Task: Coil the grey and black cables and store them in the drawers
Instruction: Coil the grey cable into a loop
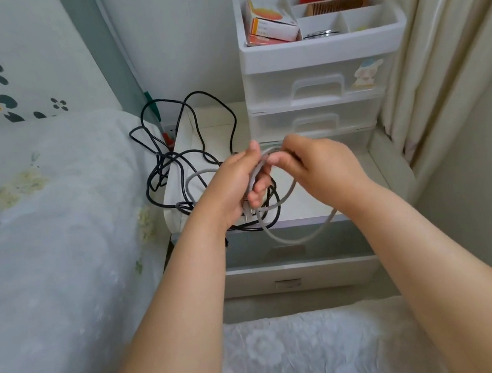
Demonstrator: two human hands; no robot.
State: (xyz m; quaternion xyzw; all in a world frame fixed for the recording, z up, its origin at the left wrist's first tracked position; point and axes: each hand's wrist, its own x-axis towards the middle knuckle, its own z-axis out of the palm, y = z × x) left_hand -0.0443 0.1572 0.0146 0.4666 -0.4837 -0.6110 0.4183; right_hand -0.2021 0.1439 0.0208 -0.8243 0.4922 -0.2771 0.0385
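- A white nightstand (392,167) is carrying a black cable (198,120) sprawling in loose loops and a drawer unit (321,104).
- A tray (320,48) is sitting atop the unit.

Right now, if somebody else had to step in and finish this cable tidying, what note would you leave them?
Left hand: grips the gathered loops of the grey cable.
Right hand: pinches the same cable near the top, forming the next loop.
Grey cable: partly coiled, a long loop hangs below the hands.
Black cable: loose tangle on the white cabinet top, untouched.
Small drawers: closed.
Left to do: finish the grey coil, coil the black one, store both in the drawers.
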